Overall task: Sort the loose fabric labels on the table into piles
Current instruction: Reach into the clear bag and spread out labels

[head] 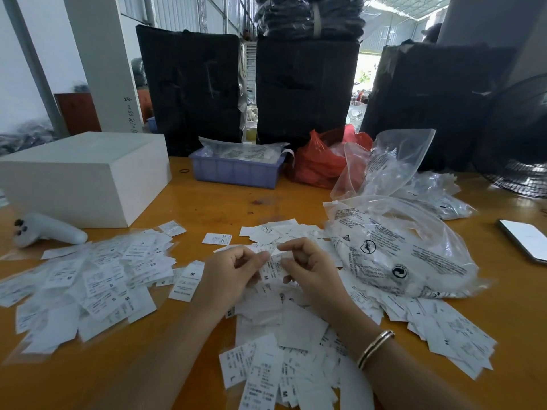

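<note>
Left hand (233,270) and right hand (307,267) pinching one label (270,266) between them, above loose labels (284,327)

Orange wooden tabletop (225,202) up front. Behind its far edge: three tall black wrapped bales (192,90), the middle one topped with a dark plastic-wrapped bundle (307,16). Left of the bales a white pillar (100,63) with handwriting, then a white wall (17,69). Right of the bales a black fan (521,137). Above them corrugated metal roof (183,10); daylight comes through the gaps between the bales.
</note>
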Tool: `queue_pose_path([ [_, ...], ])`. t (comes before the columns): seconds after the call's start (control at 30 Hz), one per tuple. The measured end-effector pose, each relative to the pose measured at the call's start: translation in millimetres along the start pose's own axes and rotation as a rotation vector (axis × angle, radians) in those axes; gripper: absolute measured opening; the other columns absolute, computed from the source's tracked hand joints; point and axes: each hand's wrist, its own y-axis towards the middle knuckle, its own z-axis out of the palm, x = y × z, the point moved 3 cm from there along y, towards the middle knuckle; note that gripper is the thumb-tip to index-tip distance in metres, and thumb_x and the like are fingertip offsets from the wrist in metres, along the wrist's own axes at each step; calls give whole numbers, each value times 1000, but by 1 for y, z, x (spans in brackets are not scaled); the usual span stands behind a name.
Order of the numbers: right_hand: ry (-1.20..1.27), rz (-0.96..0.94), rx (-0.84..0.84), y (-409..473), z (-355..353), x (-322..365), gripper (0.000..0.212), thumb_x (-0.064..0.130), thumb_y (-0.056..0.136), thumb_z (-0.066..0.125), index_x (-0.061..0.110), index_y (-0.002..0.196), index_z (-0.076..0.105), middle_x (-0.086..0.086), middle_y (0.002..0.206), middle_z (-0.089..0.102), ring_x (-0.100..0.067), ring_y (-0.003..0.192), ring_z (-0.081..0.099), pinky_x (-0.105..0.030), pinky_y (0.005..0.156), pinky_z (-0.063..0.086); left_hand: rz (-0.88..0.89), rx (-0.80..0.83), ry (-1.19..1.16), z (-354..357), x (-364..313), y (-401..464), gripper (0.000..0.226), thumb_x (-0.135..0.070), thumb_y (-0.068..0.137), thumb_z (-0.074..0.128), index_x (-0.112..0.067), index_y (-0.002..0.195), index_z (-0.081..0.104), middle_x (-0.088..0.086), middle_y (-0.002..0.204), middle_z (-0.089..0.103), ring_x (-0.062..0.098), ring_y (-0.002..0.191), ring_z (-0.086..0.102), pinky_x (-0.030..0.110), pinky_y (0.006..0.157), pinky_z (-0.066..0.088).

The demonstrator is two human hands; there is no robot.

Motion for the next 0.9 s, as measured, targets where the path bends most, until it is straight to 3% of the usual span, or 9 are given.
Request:
queue_pose_path([
  [0.13,-155,-2,20,-1,5,1,32,3,90,55,34,94,59,-5,61,52,-10,55,54,-42,62,52,-36,23,-71,2,3,1,43,-64,62,58,-23,71,66,-9,63,67,6,55,62,21,56,51],
  [0.2,-188,-7,9,-1,4,2,35,2,90,54,37,94,59,1,62,55,-12,56,55,-41,60,50,-73,46,-107,4,3,0,42,-62,63,59,-23,74,68,-7,66,70,10,60,65,26,60,54],
  [0.3,-210,-21,-27,-2,1,4,37,-1,89,52,35,89,59,9,60,54,-22,58,52,-35,54,43,-121,66,-188,5,2,-1,32,-54,68,62,-25,78,70,-9,68,71,5,59,66,14,54,51],
  [0.4,-229,-48,-23,-4,1,6,39,-4,87,51,34,86,60,0,60,52,-31,56,48,-35,52,38,-122,57,-170,4,3,-1,11,-37,80,67,-27,78,70,-14,68,71,1,61,66,8,51,47],
  [0.47,-229,-61,-11,-4,1,7,40,-4,87,51,35,86,60,-3,58,50,-32,56,48,-35,51,37,-127,45,-155,3,4,-1,9,-35,81,67,-28,78,70,-15,69,70,0,63,65,7,51,46],
  [0.67,-275,-61,6,-4,3,6,38,3,88,53,41,90,57,4,56,49,-26,52,44,-35,48,35,-153,38,-222,3,4,0,33,-51,62,68,-25,82,70,-8,73,72,9,66,67,14,56,52],
  [0.77,-278,-56,-5,-2,4,5,36,7,90,53,41,99,50,-14,60,50,-36,60,51,-42,54,43,-176,56,-264,3,2,0,44,-55,56,69,-24,88,67,-7,72,72,7,63,67,13,54,50],
  [0.83,-275,-59,-26,-2,3,5,36,6,90,53,40,101,48,-15,59,49,-34,59,50,-37,54,42,-197,78,-295,4,1,-1,46,-53,56,70,-21,89,68,-7,71,73,7,63,68,13,56,51],
  [0.9,-266,-61,-29,-2,2,6,36,5,90,53,39,101,49,-14,59,48,-25,54,45,-22,51,38,-208,97,-287,5,1,-1,32,-41,66,73,-18,87,70,-8,72,73,6,65,68,12,56,50],
])
